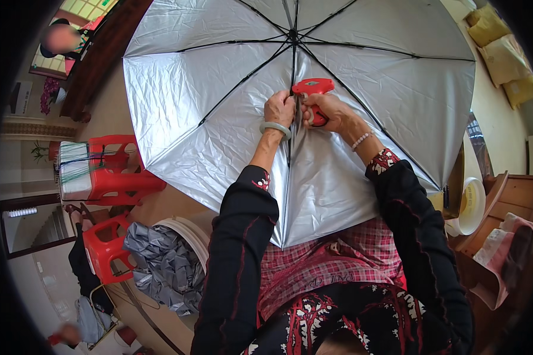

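Observation:
A silver umbrella canopy (189,100) is spread in front of me with its inner side up. Its black ribs (361,100) run out from a hub (293,35) at the top. My left hand (278,109), with a pale bangle on the wrist, is closed, pinching the cloth and a rib below the hub. Just to its right, my right hand (330,112) is wrapped round a red hand tool (314,86) with a broad head and a grip; its exact kind is unclear. The tool's head is close beside the rib and my left fingers. The cloth is gathered in a fold between my hands.
Left of the canopy stands a red plastic stool (130,189) bearing a bundle of thin rods or threads, near a smaller red stool (106,248). A white bucket (189,234) holds crumpled silver cloth (166,266). At right are a white tub (471,204) and a wooden chair (503,201).

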{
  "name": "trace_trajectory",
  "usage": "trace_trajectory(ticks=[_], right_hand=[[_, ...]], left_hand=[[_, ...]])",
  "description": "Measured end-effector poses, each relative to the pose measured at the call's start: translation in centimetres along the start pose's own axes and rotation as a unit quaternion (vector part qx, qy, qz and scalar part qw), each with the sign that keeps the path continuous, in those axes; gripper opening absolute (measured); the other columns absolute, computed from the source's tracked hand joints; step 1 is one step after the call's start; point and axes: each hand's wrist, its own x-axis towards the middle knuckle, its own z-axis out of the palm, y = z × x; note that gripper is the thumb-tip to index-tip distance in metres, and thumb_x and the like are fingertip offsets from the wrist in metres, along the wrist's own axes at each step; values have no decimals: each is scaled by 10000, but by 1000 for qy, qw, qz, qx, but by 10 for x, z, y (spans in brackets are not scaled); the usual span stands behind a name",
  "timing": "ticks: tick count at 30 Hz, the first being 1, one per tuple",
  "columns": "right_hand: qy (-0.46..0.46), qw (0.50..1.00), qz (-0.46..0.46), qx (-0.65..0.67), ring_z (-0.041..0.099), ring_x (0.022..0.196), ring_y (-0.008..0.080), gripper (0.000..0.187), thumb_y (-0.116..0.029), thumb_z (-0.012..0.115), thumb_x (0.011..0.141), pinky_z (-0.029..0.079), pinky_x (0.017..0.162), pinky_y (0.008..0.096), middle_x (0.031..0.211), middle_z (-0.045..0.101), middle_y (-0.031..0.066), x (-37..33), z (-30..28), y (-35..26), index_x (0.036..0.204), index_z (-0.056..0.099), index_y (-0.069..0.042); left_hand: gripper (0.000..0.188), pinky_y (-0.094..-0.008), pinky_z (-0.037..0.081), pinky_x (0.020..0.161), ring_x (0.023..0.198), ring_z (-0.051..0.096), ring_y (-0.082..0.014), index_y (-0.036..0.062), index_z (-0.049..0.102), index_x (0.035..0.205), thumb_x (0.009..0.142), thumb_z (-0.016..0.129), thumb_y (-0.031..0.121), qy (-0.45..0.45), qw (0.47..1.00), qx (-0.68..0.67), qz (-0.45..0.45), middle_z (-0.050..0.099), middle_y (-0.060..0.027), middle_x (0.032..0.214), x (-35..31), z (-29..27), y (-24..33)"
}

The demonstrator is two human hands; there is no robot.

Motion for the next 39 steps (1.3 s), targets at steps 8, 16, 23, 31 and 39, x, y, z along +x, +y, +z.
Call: trace_trajectory(ticks=[8, 16, 23, 31, 39], right_hand=[[-43, 999, -4, -22, 549, 561, 156, 108, -85, 507, 797, 497, 531, 331, 724, 556, 81, -3, 4, 0, 863, 485, -3], [-23, 994, -98, -46, 614, 752, 260, 306, -120, 518, 800, 532, 657, 399, 888, 579, 175, -31, -27, -35, 1048, 415, 26], [80, 980, -159, -88, 610, 706, 251, 276, -101, 504, 790, 532, 631, 384, 850, 573, 159, -23, -28, -17, 1025, 422, 18], [143, 974, -171, -42, 590, 593, 231, 160, -49, 488, 749, 512, 537, 343, 709, 556, 120, -1, 32, 31, 884, 478, 36], [83, 989, -123, 8, 598, 609, 249, 199, -58, 484, 759, 512, 541, 346, 739, 567, 142, -12, 41, 26, 919, 475, 60]], left_hand=[[199, -400, 450, 677, 745, 567, -359, 6, 597, 803, 726, 495, 159, 47, 997, 34, 41, 588, -202, 776, -1, -2, -1], [202, -409, 456, 670, 732, 566, -369, -4, 583, 794, 723, 482, 155, -28, 999, 15, 19, 581, -212, 763, 7, -13, -9], [168, -419, 454, 666, 751, 566, -366, 2, 548, 724, 710, 505, 164, 146, 876, 423, 179, 584, -203, 792, 43, -66, 0], [255, -378, 456, 682, 757, 574, -330, 30, 605, 870, 708, 522, 208, -39, 990, 122, 62, 591, -190, 842, 7, -24, -2], [303, -345, 461, 689, 742, 591, -288, 17, 610, 945, 723, 510, 197, 2, 993, 107, 46, 610, -177, 806, 8, -24, -9]])
